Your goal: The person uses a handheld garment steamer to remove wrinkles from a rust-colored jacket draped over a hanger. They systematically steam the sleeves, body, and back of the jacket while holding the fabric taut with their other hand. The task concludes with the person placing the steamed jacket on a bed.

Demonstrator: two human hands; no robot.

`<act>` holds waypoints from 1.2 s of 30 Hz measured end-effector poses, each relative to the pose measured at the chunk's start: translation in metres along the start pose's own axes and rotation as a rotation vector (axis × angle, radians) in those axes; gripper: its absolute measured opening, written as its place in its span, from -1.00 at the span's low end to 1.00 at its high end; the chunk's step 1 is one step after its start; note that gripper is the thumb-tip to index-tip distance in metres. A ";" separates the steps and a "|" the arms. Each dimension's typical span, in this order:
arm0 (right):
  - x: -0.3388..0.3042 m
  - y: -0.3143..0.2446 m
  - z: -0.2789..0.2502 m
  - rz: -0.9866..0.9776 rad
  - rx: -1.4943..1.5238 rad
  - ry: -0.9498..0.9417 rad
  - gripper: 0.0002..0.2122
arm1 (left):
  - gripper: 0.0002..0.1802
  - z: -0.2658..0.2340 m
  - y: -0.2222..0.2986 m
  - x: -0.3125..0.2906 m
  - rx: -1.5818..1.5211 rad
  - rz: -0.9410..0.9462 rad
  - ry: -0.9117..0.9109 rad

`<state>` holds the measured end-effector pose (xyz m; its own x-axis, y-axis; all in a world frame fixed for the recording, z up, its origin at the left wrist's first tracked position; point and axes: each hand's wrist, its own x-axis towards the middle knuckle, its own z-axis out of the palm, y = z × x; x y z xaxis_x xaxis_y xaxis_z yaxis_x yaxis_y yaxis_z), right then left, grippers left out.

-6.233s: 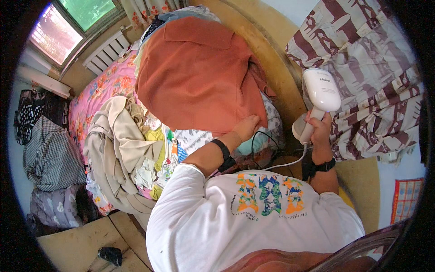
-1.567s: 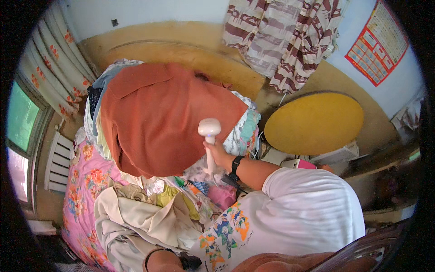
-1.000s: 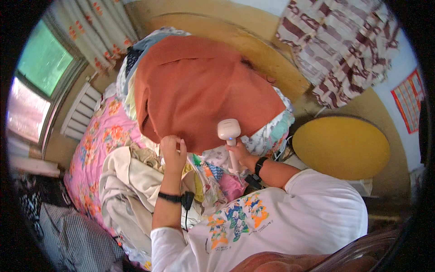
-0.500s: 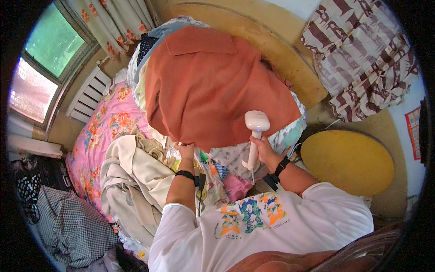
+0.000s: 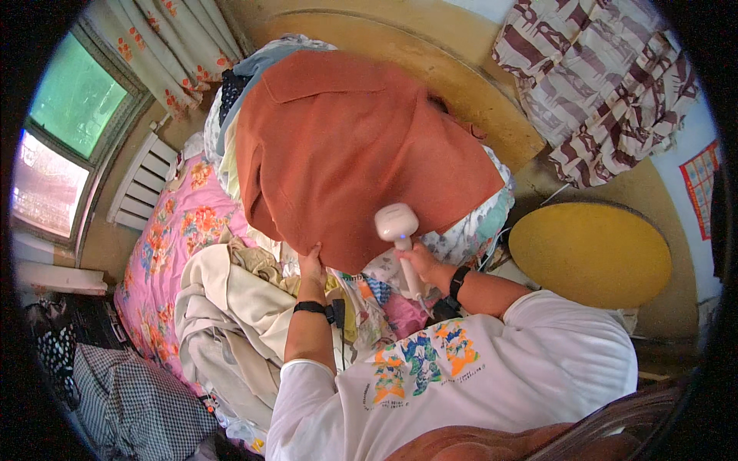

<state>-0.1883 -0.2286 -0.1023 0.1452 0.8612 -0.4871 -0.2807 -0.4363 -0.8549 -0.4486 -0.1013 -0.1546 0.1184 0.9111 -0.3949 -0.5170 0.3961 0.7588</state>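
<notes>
Rust-red cloth (image 5: 346, 154) has its near edge pinched in the left hand (image 5: 311, 266). Just beside, the right hand (image 5: 423, 264) wraps its fingers round the handle of a white steamer (image 5: 397, 221). The steamer has just come closer to the left hand, so it is now near the held edge; I can't tell if it touches. Past both hands, the cloth lies over a heap of clothes (image 5: 493, 212). Farther right of the grip is a round yellow board (image 5: 590, 255).

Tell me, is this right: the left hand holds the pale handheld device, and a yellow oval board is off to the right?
Not the left: the head view shows the right hand holding the pale handheld device, while the left hand touches the rust-red garment. The yellow oval board is indeed off to the right.
</notes>
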 end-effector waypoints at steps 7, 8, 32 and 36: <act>0.016 -0.035 -0.035 -0.006 0.215 0.168 -0.86 | -0.30 -0.002 0.011 -0.018 -0.326 -0.246 -0.170; 0.014 -0.038 -0.033 -0.017 0.222 0.184 -0.86 | -0.24 0.000 0.016 -0.023 -0.435 -0.299 -0.210; 0.019 -0.081 -0.057 -0.093 0.271 0.257 -0.79 | -0.82 -0.075 -0.053 0.035 -0.575 -0.266 0.241; 0.025 -0.050 -0.047 -0.018 0.219 0.161 -0.76 | -0.80 -0.084 -0.032 0.013 -0.653 -0.174 0.164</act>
<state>-0.1260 -0.1972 -0.0800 0.2965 0.8081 -0.5090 -0.4726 -0.3390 -0.8135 -0.5017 -0.1120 -0.2280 0.1429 0.7912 -0.5946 -0.9123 0.3382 0.2308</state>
